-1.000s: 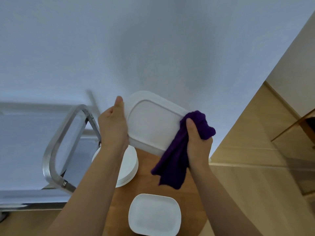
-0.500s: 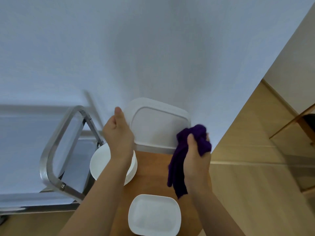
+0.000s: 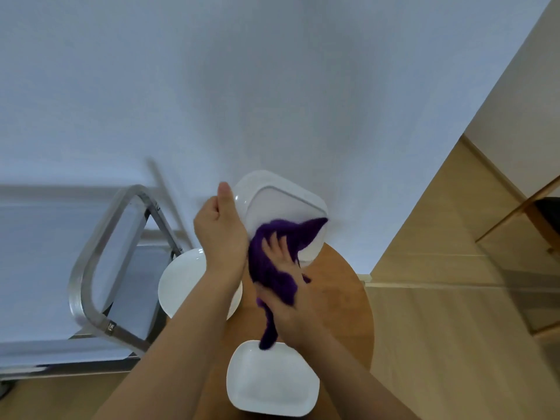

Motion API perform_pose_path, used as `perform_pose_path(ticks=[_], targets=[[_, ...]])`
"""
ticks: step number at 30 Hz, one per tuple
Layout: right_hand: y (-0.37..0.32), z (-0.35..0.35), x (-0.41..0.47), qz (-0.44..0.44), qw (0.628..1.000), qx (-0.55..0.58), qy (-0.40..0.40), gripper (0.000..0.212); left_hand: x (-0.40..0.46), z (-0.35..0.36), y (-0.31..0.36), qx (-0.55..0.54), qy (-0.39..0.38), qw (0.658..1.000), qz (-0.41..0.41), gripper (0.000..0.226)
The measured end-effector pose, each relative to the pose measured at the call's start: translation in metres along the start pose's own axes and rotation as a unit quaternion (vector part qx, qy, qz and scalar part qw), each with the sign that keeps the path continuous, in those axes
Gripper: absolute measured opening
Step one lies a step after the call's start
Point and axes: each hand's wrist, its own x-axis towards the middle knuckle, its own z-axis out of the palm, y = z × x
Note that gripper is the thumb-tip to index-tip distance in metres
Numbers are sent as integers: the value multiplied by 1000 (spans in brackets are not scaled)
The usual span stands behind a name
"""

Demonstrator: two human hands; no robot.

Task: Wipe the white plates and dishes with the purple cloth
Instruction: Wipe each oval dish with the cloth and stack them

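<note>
Purple cloth (image 3: 272, 262) now mid-dish (image 3: 285, 204), under right hand (image 3: 291, 295).

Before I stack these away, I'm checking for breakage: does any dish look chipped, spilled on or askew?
Nothing stands out. The rectangular plate is held tilted in the left hand while the right hand presses the purple cloth on it. The square dish and round plates lie flat on the wooden table, showing no chips or spills.
</note>
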Motion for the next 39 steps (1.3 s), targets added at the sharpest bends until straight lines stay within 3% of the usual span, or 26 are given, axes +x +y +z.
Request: perform_pose_path(ticks=[2, 4, 7, 9, 11, 13, 15, 17, 18, 20, 22, 25, 27, 30, 33, 36, 39], targets=[[19, -12, -11, 64, 994, 75, 47, 50, 9, -11, 5, 19, -2, 999, 40, 51], [36, -32, -15, 213, 939, 204, 176, 26, 16, -26, 10, 38, -20, 996, 84, 50], [39, -62, -14, 363, 829, 335, 262, 40, 16, -39, 14, 31, -56, 989, 133, 48], [30, -81, -4, 373, 798, 416, 226, 54, 6, -40, 16, 51, -96, 976, 189, 47], [17, -91, 2, 359, 813, 431, 157, 66, -5, -36, 14, 77, -138, 961, 226, 44], [8, -97, 7, 342, 842, 397, 126, 57, -11, -34, 7, 68, -153, 961, 221, 45], [7, -99, 7, 332, 855, 374, 136, 44, -13, -32, 0, 30, -159, 966, 201, 50], [11, -95, 6, 327, 854, 373, 156, 39, -15, -30, -5, 10, -167, 973, 160, 38], [14, -92, 4, 318, 854, 372, 174, 37, -14, -29, -9, -11, -180, 978, 105, 33], [20, -88, 1, 269, 863, 370, 215, 34, -9, -29, -17, -78, -208, 972, -81, 42], [25, -87, -2, 185, 890, 357, 216, 29, -3, -34, -25, -145, -232, 925, -264, 37], [33, -86, -7, 106, 968, 150, 173, 24, 3, -46, -37, -210, -247, 872, -366, 38], [40, -83, -13, 66, 971, -47, 225, 30, 6, -48, -42, -227, -243, 871, -361, 39], [29, -66, -14, -83, 936, -160, 302, 45, -1, -43, -45, -172, -232, 905, -314, 35], [9, -35, 3, -222, 938, -228, 135, 59, -18, -28, -46, -116, -249, 929, -248, 33], [-6, -16, 10, -138, 983, -120, -26, 56, -31, -21, -44, -87, -249, 941, -211, 29], [1, -25, 11, -81, 995, -62, -19, 53, -32, -25, -52, -60, -210, 949, -228, 27]])
